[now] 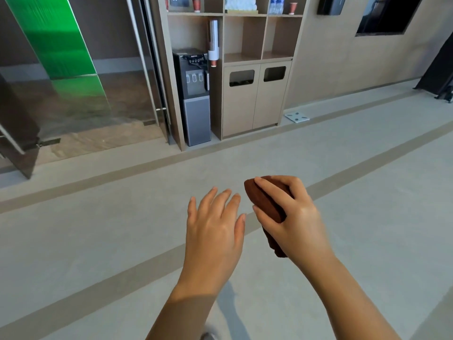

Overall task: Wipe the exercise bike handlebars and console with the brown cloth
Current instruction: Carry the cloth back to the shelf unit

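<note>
Since no exercise bike shows anywhere in the head view, the step in hand looks like carrying the cloth to the machine, so the wiping itself seems not yet begun.

Going left to right: a glass door (81, 77) with a green panel stands at the far left, then one water dispenser (195, 94) in the left bay of the shelf unit (245, 57), with one cup tube (213, 42) hung beside it. The cabinet below has two doors, each with one dark slot. Three red paper cups (196, 4) show on the top shelf. One flat scale (297, 117) lies on the floor (98, 229) near the wall's foot.

Nearer, the left hand (214, 229) hovers empty, fingers spread and straight, just beside the cloth but apart from it. The right hand (294, 214) is curled round one brown cloth (264, 204), folded into a wad, thumb under and fingers over it.

To do this well, I would keep the wad bunched tight so no corner trails, and leave the left hand free to steady a handlebar.
</note>
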A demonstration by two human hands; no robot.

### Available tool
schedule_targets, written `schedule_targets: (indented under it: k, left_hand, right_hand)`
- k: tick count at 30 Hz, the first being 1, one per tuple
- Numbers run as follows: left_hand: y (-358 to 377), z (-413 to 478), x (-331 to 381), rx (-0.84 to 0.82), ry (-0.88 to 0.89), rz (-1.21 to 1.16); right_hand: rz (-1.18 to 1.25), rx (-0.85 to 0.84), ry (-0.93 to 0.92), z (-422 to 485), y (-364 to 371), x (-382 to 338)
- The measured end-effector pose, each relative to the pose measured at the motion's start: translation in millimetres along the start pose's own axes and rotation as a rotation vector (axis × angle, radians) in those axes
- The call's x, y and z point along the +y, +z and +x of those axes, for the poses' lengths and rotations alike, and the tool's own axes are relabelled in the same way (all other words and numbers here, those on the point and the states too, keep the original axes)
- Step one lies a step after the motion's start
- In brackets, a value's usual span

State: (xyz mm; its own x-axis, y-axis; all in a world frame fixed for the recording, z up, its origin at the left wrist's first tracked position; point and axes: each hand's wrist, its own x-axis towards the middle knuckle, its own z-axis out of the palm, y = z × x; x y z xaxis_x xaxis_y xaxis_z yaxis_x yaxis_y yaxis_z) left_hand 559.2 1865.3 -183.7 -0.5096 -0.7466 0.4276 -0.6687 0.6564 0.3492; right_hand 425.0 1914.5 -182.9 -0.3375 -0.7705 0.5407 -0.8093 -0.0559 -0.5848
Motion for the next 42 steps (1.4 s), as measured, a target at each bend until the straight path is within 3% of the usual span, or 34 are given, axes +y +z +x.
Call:
schedule_targets:
  k: [8,15,21,29,42]
  left_hand:
    - [49.9,196.7,-110.5,-0.034,-0.065,0.027]
    - [93.7,347.4,-177.0,0.123,0.029,0.012]
    - [157.0,486.1,-206.7,0.088,0.045,-0.034]
    - [243.9,683.2,-220.4,0.165,0.057,0.008]
    - [329.6,930.4,-310.3,0.25,-0.049,0.058]
  right_hand:
    - [-0.009,-0.019,0.016,185.8,111.4,57.3]
    - [-0.004,-0.006,0.022,335.8,177.0,109.8]
    - [0.001,0.045,0.086,457.9,220.3,189.7]
    - [-0.006,0.043,0.047,634.4,261.4,307.3]
    - [-0.016,-0.031,-0.063,882.5,355.3,413.0]
